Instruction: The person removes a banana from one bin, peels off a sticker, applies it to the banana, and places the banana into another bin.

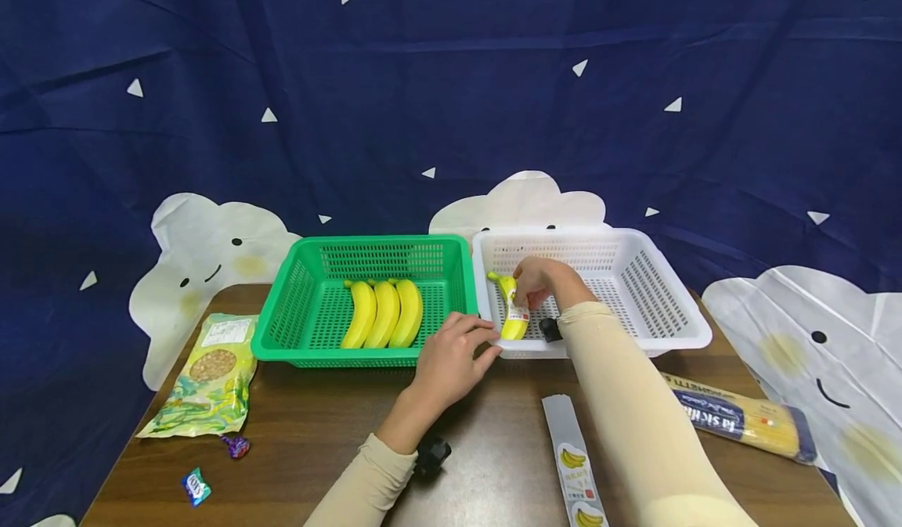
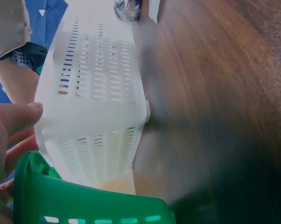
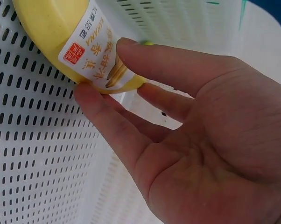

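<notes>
Banana point(image 1: 515, 315), labelled, in white basket point(image 1: 655, 296)

Right hand point(image 1: 541, 283): thumb and fingers pinch the banana about its label point(image 3: 96, 56); fruit lies at the basket's left end, near the wall shared with green basket point(image 1: 317, 353); left hand point(image 1: 454, 355): fingers loosely extended at the near corner where the baskets meet, thumb at the white rim, nothing pinched.

Step, by judgement: setting down the labelled fruit; whether the label is also being pressed flat, cannot tell; next move probably calls for easing the fingertips off without catching the label, then rising clear of the rim.

Surroundings: three bananas point(image 1: 383, 314), side by side in the green basket, no labels visible; label strip point(image 1: 578, 456), printed, on table point(image 1: 317, 433); spaghetti point(image 1: 747, 417), partly hidden by right sleeve point(image 1: 627, 402); snack bag point(image 1: 207, 378) at left; purple sweet point(image 1: 237, 445) and blue sweet point(image 1: 196, 486) near it.

Obstacles: basket walls beside the fruit; left hand across the corner; right sleeve above the near white rim.
</notes>
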Action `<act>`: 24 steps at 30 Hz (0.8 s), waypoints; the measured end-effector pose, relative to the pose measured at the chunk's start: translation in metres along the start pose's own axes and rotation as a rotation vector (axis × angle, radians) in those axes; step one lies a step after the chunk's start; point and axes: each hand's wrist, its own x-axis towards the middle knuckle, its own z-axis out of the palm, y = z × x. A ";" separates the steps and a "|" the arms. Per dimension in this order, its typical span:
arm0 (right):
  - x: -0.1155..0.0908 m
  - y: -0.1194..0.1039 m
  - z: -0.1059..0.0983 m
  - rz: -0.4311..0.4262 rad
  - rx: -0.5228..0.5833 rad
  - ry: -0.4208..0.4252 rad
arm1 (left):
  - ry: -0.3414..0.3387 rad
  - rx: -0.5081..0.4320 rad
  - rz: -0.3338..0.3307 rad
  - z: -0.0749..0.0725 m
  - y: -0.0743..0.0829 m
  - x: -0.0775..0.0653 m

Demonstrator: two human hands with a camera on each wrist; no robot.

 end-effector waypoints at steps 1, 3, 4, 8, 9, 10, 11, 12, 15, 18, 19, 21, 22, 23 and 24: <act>0.000 0.000 0.000 0.002 -0.010 0.004 | 0.000 0.000 0.000 0.000 0.000 0.000; 0.000 0.000 0.000 0.013 -0.036 0.019 | 0.000 -0.003 0.001 0.000 0.000 -0.001; 0.000 -0.001 0.000 0.016 -0.054 0.029 | 0.001 -0.004 0.001 0.000 0.000 -0.001; -0.004 -0.006 -0.006 -0.025 -0.126 0.079 | 0.002 -0.006 -0.002 0.001 0.000 0.000; -0.006 -0.009 -0.008 -0.047 -0.133 0.086 | 0.002 -0.005 -0.004 0.001 -0.001 0.001; -0.009 -0.010 -0.009 -0.068 -0.131 0.091 | 0.001 -0.006 -0.006 0.001 -0.001 0.001; -0.012 -0.012 -0.011 -0.091 -0.130 0.094 | 0.001 -0.005 -0.007 0.002 -0.001 0.001; -0.014 -0.014 -0.012 -0.108 -0.115 0.100 | 0.000 -0.004 -0.008 0.002 -0.001 0.001; -0.023 -0.018 -0.017 -0.161 -0.084 0.107 | -0.002 -0.006 -0.009 0.002 -0.001 0.001; -0.032 -0.022 -0.022 -0.209 -0.082 0.137 | -0.004 -0.013 -0.005 0.002 -0.001 0.000; -0.035 -0.023 -0.024 -0.222 -0.087 0.151 | -0.004 -0.014 -0.005 0.002 -0.001 0.000; -0.040 -0.025 -0.027 -0.255 -0.101 0.180 | -0.010 -0.016 -0.008 0.002 0.000 0.000; -0.043 -0.026 -0.028 -0.273 -0.102 0.191 | -0.011 -0.017 -0.009 0.002 0.000 0.000; -0.046 -0.026 -0.029 -0.291 -0.102 0.202 | -0.014 -0.018 -0.012 0.002 0.000 0.000; -0.049 -0.026 -0.029 -0.307 -0.101 0.215 | -0.014 -0.017 -0.014 0.002 0.000 0.000</act>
